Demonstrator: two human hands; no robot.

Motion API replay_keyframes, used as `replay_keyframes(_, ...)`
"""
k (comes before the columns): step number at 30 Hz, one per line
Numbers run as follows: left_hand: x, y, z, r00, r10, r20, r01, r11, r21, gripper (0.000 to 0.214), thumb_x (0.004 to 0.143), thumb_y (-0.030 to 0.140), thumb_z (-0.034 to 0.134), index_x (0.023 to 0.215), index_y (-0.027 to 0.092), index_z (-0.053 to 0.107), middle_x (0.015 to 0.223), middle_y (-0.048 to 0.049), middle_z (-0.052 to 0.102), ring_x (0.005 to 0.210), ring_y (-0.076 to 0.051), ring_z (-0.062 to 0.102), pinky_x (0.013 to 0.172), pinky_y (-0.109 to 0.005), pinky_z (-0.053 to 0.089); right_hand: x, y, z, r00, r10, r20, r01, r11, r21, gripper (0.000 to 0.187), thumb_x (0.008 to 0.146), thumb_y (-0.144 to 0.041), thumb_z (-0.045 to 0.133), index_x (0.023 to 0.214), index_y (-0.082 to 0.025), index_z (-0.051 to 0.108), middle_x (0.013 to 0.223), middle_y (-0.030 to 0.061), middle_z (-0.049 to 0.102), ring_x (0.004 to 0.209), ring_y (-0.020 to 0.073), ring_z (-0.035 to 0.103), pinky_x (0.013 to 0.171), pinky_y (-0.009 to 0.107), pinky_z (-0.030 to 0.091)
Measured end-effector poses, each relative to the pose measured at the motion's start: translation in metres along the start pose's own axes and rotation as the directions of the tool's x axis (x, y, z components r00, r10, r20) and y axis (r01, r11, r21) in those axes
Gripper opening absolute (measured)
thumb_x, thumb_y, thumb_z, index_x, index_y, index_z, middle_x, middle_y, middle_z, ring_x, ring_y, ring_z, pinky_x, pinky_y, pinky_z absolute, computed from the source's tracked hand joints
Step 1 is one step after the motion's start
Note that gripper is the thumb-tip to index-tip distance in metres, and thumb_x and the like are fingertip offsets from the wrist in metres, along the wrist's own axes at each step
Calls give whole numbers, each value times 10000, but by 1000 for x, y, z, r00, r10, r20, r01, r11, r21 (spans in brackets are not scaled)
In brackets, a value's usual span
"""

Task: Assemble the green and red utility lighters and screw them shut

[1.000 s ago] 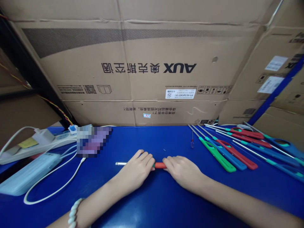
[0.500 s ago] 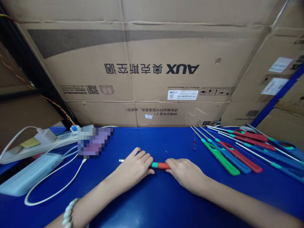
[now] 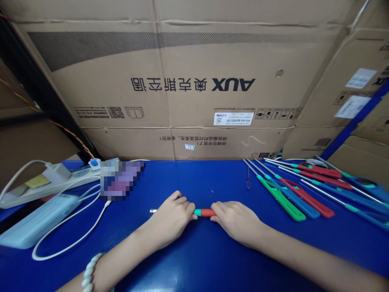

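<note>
Both of my hands grip one long-necked lighter (image 3: 207,213), held sideways over the blue table (image 3: 194,259). My left hand (image 3: 174,215) is wrapped round its metal tube, whose tip pokes out on the left. The fingers of my right hand (image 3: 237,221) are closed round the red handle and hide most of it. Between the hands show a green collar and a short stretch of red. Off to the right lie more such lighters, among them a green lighter (image 3: 282,199) and a red lighter (image 3: 311,198).
A small screwdriver (image 3: 248,183) lies near the table's back. On the left are a white power strip (image 3: 80,177), a pale blue power bank (image 3: 41,221), a white cable (image 3: 75,248) and a blurred-out purple object (image 3: 129,176). A cardboard wall (image 3: 182,52) stands behind.
The hands keep their hold on the lighter, and the left thumb has tucked in closer to it. The whole view has shifted slightly.
</note>
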State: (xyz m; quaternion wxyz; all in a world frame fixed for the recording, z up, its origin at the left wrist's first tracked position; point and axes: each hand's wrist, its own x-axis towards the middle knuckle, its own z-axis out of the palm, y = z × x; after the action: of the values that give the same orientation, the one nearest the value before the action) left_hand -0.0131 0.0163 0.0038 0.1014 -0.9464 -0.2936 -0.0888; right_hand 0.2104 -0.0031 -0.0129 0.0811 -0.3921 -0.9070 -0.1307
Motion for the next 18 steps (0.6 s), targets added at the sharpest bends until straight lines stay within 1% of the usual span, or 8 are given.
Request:
replay_keyframes(5,-1,0,-2,998,-12,66,17,998,-66,323,1012,231,325,755,165,511,667,-20,565,587,-186,491,704,-325,311,0,0,1,998,-44,-40,41,996,-75,190,947,-318,519,820,-185,471,706,7,623,562,184,605,520,291,318)
replay_keyframes(7,-1,0,-4,997,-13,73,18,997,-71,310,1010,233,332,765,167,509,680,-21,569,601,-188,496,702,-324,311,0,0,1,997,-56,-50,51,995,-90,187,955,-315,503,827,-182,471,709,12,620,565,188,602,522,292,319)
replay_keyframes(9,0,1,-5,999,-15,42,18,998,-56,307,1013,235,322,779,167,509,696,-24,575,623,-193,505,690,-324,304,0,0,1,997,-53,-56,48,995,-86,188,967,-305,477,824,-182,467,702,13,615,564,186,600,527,292,321)
replay_keyframes(13,3,3,-5,997,-7,-74,7,1000,4,356,1027,249,262,789,162,512,696,-27,578,619,-193,505,665,-331,289,-1,0,0,996,-28,-88,23,998,-53,232,994,-301,405,795,-190,449,663,7,605,547,174,602,521,286,316)
replay_keyframes(16,3,4,0,995,1,-97,-2,1000,-3,383,1032,256,242,772,163,507,679,-20,575,609,-190,501,657,-334,290,-1,-1,-1,994,-28,-107,23,998,-52,242,997,-304,393,787,-193,442,649,5,605,529,173,602,510,285,307)
replay_keyframes(18,3,5,3,994,0,-106,-1,1000,-10,385,1032,251,240,767,161,504,678,-20,577,608,-190,500,657,-335,292,-1,-2,-2,995,-30,-100,24,998,-61,238,991,-308,411,784,-193,441,646,8,607,528,178,605,504,286,299)
